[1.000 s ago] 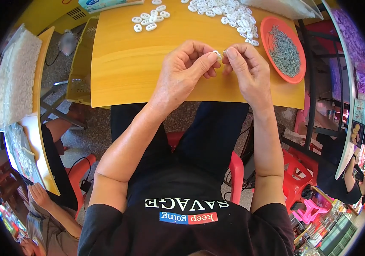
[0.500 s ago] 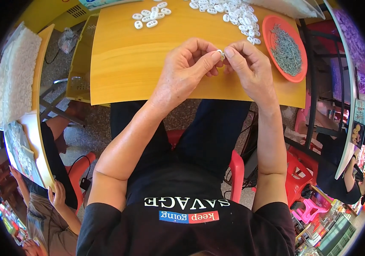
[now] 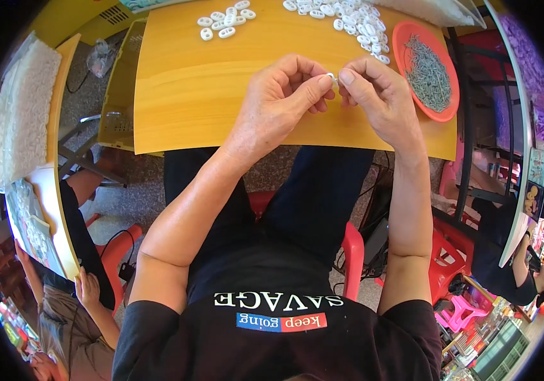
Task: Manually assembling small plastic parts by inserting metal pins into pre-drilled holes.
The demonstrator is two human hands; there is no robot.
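Head view: left hand pinching small white piece above worktop. Right hand pinched close beside it, seemingly on thin metal pin; too small to confirm. Red-orange dish of metal pins at right; white oval pieces toward far edge.

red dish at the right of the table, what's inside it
The red dish holds a loose heap of slender grey metal pieces, apparently small screws. Bare red shows around them. The heap covers the dish's middle, so anything beneath its top layer cannot be seen.
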